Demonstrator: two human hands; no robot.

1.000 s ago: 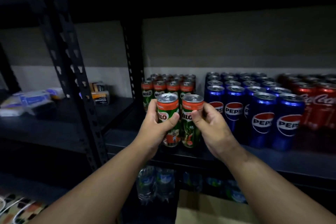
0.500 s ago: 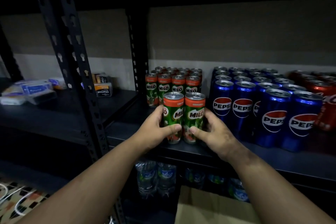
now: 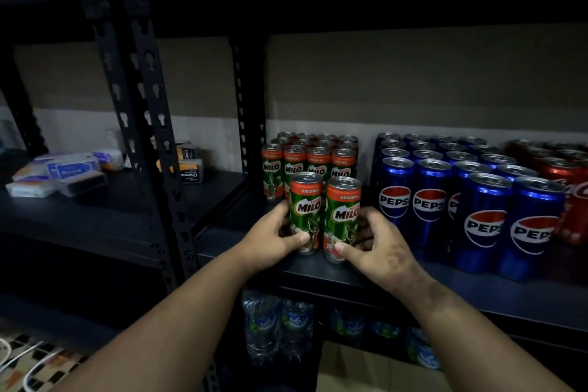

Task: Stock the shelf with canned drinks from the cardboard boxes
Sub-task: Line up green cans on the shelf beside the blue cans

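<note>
Upright on the shelf (image 3: 318,274) front at 6 o'clock of the Milo block, each Milo can (image 3: 306,212) is clasped low by a hand (image 3: 270,240): rigid, smooth, probably weighty, best held mid-body.

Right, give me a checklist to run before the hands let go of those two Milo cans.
1. Both cans upright: ok. The left Milo can and the right Milo can stand straight.
2. Cans down on the shelf: ok, bases seem to rest on it near the front edge.
3. Lined up with the Milo rows behind: not ok, a gap remains to those rows.
4. Clear of the Pepsi cans: ok, a gap shows beside the right can.
5. Grip: ok. The left hand and the right hand each hold a can low down.
6. Room behind to push back: cannot tell.
</note>
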